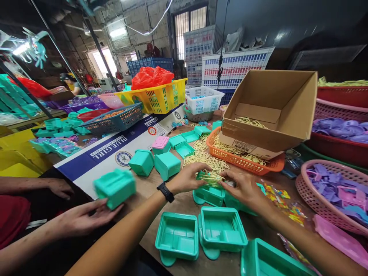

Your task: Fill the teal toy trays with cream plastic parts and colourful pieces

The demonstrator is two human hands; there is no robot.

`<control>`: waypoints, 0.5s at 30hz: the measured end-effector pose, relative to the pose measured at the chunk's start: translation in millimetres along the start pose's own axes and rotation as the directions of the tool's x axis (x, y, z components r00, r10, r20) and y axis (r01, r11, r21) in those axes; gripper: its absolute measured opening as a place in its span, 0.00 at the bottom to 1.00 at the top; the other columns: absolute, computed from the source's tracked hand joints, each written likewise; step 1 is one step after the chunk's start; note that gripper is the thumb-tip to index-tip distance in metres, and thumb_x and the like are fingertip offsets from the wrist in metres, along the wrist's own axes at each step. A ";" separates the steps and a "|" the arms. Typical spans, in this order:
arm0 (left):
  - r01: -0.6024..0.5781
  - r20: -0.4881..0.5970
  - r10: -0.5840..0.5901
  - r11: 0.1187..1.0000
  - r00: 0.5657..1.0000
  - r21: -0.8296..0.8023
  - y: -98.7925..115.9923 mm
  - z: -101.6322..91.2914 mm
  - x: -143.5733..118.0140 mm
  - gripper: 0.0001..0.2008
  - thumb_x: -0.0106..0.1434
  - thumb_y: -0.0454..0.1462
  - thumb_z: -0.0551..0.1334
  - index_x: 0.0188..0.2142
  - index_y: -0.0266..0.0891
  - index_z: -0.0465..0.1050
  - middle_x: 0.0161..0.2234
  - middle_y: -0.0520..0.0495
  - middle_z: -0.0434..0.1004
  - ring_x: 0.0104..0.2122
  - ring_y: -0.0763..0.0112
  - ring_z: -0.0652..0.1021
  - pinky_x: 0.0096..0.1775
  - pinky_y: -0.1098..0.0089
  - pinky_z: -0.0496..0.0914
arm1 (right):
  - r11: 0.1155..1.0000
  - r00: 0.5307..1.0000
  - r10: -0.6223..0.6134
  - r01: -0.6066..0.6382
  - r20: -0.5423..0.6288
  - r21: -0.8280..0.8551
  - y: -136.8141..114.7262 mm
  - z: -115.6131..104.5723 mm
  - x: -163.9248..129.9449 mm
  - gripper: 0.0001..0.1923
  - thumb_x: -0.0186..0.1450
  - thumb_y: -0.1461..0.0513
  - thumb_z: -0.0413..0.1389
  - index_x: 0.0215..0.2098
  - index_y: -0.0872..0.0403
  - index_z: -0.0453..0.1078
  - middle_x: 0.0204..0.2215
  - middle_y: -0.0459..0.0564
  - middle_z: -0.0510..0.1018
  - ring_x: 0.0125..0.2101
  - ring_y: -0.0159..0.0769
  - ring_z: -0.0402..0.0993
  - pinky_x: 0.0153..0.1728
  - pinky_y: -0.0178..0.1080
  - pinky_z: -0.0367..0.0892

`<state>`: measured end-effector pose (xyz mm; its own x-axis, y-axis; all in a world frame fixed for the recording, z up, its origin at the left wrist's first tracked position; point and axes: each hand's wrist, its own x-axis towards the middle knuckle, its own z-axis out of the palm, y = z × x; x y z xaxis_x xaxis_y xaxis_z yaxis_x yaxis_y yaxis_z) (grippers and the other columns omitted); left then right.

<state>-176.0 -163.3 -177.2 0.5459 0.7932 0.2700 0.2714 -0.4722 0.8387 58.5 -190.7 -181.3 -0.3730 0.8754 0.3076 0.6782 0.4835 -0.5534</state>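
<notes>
My left hand (192,177), with a black watch on its wrist, and my right hand (243,187) face each other at the middle of the table. Between their closed fingers are pale yellow plastic frame pieces (212,177), partly hidden by the fingers. Just below sits a teal plastic box (211,194). A heap of the same yellow pieces (205,160) lies right behind my left hand. Nearer to me, two open teal boxes (177,235) (222,229) stand side by side, with another teal box (273,260) at the lower right.
At left, a co-worker's hand (86,216) is at a blurred teal box (114,188). Beyond are teal boxes (167,165) and a pink-lidded one (161,145). A cardboard box (270,134) rests on an orange basket (276,165). Small colourful packets (284,199) and a pink basket (304,188) lie right.
</notes>
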 end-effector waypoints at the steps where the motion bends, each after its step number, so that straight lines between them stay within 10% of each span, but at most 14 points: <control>1: -0.013 0.001 0.013 0.998 1.000 0.064 -0.5 0.2 -1.3 0.19 0.55 0.25 0.66 0.45 0.43 0.77 0.47 0.44 0.80 0.48 0.58 0.76 0.52 0.61 0.67 | 1.000 1.000 0.008 -0.007 0.020 -0.027 1.9 2.2 -0.9 0.13 0.66 0.55 0.53 0.38 0.52 0.76 0.29 0.50 0.83 0.27 0.38 0.77 0.28 0.37 0.66; 9: -0.003 0.084 -0.028 0.938 0.996 0.346 4.1 -4.5 -4.7 0.09 0.55 0.35 0.72 0.37 0.42 0.81 0.38 0.44 0.78 0.44 0.55 0.74 0.46 0.62 0.65 | 0.996 0.994 -0.036 0.043 0.100 -0.074 -2.7 0.6 -0.1 0.17 0.63 0.56 0.61 0.49 0.51 0.78 0.40 0.52 0.84 0.38 0.43 0.81 0.38 0.41 0.73; 15: 0.173 -0.091 -0.150 0.911 0.985 0.373 -20.1 -1.8 45.0 0.06 0.57 0.29 0.65 0.28 0.40 0.75 0.34 0.43 0.75 0.40 0.56 0.76 0.46 0.62 0.67 | 0.981 0.996 0.066 -0.076 -0.057 -0.180 14.7 -30.1 22.3 0.14 0.68 0.56 0.53 0.38 0.49 0.81 0.35 0.48 0.85 0.34 0.40 0.81 0.35 0.39 0.73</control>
<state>-158.2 -117.4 -181.1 0.4246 0.8867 0.1833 0.6377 -0.4365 0.6347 79.3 -164.2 -159.2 -0.2901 0.9040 0.3141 0.8072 0.4075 -0.4271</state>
